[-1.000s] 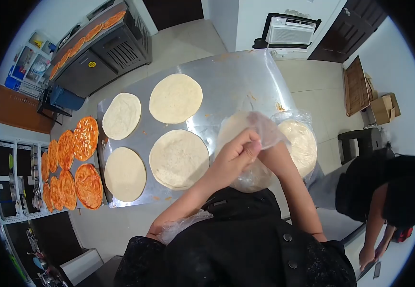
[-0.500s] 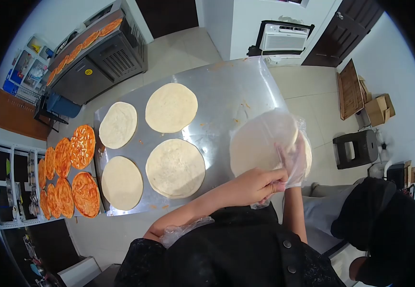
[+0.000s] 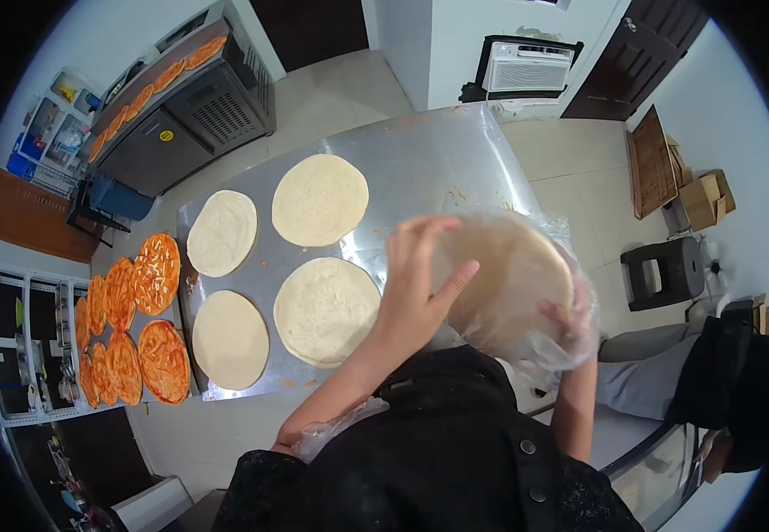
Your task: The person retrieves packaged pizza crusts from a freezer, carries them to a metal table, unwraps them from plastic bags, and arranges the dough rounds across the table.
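Only real free spot on the steel table (image 3: 455, 151) is the bare strip along its right edge, since four plain dough rounds (image 3: 320, 199) sit in a two-by-two block on the left, with about eight sauced bases (image 3: 156, 272) on the counter past that edge. Both hands have the bagged tortilla stack (image 3: 508, 284) lifted and tilted over the near right corner. Left hand (image 3: 420, 284) is spread wide against its left face, gloved right hand (image 3: 570, 324) cups it from below-right.

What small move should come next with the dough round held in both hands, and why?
Probably lower it onto the bare metal table right of the four laid rounds. The left hand and right hand hold the dough round above it, plastic film clinging underneath.
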`<action>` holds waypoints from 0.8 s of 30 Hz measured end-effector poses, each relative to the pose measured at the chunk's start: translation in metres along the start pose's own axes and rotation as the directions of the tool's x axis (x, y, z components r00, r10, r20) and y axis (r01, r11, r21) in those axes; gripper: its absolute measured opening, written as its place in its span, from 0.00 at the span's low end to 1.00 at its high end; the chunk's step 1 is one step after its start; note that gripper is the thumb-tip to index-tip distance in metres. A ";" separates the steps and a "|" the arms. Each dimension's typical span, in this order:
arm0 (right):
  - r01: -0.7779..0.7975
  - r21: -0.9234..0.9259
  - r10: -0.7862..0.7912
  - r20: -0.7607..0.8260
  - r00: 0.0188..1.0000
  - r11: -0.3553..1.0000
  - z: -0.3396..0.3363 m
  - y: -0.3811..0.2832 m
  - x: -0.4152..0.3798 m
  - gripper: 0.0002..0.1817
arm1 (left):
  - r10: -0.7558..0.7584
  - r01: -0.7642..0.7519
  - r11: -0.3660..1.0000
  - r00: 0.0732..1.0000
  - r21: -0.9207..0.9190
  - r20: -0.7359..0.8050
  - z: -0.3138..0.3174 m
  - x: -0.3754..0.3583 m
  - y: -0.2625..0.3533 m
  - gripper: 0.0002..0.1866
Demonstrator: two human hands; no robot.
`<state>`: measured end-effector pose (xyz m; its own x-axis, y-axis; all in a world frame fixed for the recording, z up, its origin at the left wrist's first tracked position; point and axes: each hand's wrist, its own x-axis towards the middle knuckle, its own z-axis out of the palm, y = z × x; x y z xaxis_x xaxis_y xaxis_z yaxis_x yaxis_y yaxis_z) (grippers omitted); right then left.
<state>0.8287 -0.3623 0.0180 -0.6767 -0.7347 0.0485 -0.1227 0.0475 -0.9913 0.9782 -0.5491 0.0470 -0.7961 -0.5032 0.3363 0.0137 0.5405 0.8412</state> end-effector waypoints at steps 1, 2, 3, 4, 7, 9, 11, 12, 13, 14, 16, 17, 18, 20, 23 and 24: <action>0.002 0.002 -0.002 0.001 1.000 1.000 -0.001 -0.011 -0.006 0.44 | 0.043 -0.027 0.994 0.986 0.103 -0.162 -0.003 0.004 0.004 0.19; -0.020 0.111 0.024 -0.034 0.999 0.994 0.001 -0.021 -0.013 0.45 | 0.046 -0.029 0.994 0.986 0.106 -0.161 -0.005 0.007 0.008 0.19; -0.038 0.220 0.054 -0.067 0.996 0.975 0.001 -0.025 -0.016 0.46 | 0.073 -0.057 0.994 0.979 0.088 -0.193 -0.006 0.009 0.012 0.20; -0.036 0.223 0.053 -0.069 0.996 0.974 -0.002 -0.023 -0.017 0.46 | 0.088 -0.073 0.994 0.975 0.078 -0.206 -0.007 0.010 0.012 0.20; -0.053 0.089 0.052 0.011 0.999 0.995 -0.010 -0.019 -0.019 0.49 | -0.027 0.015 0.974 0.998 -0.227 -0.049 -0.009 0.008 0.007 0.13; 0.012 -0.096 -0.006 0.058 0.998 0.995 -0.006 -0.024 -0.015 0.47 | -0.116 0.093 0.966 0.990 -0.243 -0.085 -0.011 0.005 0.011 0.11; 0.041 -0.209 -0.026 0.074 0.997 0.977 -0.006 -0.034 -0.012 0.44 | -0.209 0.173 0.950 0.970 -0.260 -0.120 -0.010 0.003 0.011 0.09; 0.072 -0.321 -0.044 0.093 0.995 0.944 -0.006 -0.038 -0.011 0.40 | -0.249 0.194 0.924 0.959 -0.330 -0.135 -0.008 0.002 0.009 0.08; 0.067 -0.319 -0.041 0.088 0.995 0.945 -0.004 -0.043 -0.011 0.40 | -0.289 0.211 0.892 0.946 -0.399 -0.145 -0.006 0.001 0.007 0.08; -0.008 -0.310 0.040 0.097 0.994 0.951 -0.003 -0.047 -0.011 0.35 | -0.289 0.214 0.892 0.947 -0.399 -0.139 -0.005 0.001 0.006 0.08; -0.082 -0.301 0.119 0.106 0.987 0.950 -0.004 -0.049 -0.013 0.29 | -0.196 0.136 0.927 0.971 -0.349 -0.140 -0.003 0.001 0.005 0.09; -0.157 -0.320 0.182 0.049 0.982 0.934 -0.008 -0.048 -0.013 0.25 | -0.194 0.135 0.927 0.971 -0.349 -0.141 -0.003 0.002 0.005 0.09; -0.230 -0.336 0.242 -0.006 0.970 0.913 -0.012 -0.047 -0.014 0.22 | -0.239 0.132 0.899 0.947 -0.419 -0.215 -0.005 0.003 0.005 0.09; -0.209 -0.443 0.192 -0.083 0.978 0.872 -0.026 -0.055 -0.016 0.20 | -0.289 0.120 0.868 0.911 -0.483 -0.294 -0.013 0.005 0.001 0.09; -0.057 -0.016 0.050 -0.269 0.962 0.998 -0.080 0.010 -0.032 0.16 | -0.311 -0.037 0.804 0.825 -0.594 -0.472 -0.035 0.002 -0.016 0.08; 0.025 0.118 0.007 -0.265 0.964 0.993 -0.095 0.025 -0.032 0.19 | -0.354 -0.074 0.789 0.757 -0.610 -0.550 -0.042 -0.001 -0.023 0.07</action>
<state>0.7782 -0.2735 0.0029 -0.8460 -0.5283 0.0723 -0.0533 -0.0512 -0.9973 1.0041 -0.5897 0.0455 -0.2747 -0.9428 0.1890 0.4392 0.0519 0.8969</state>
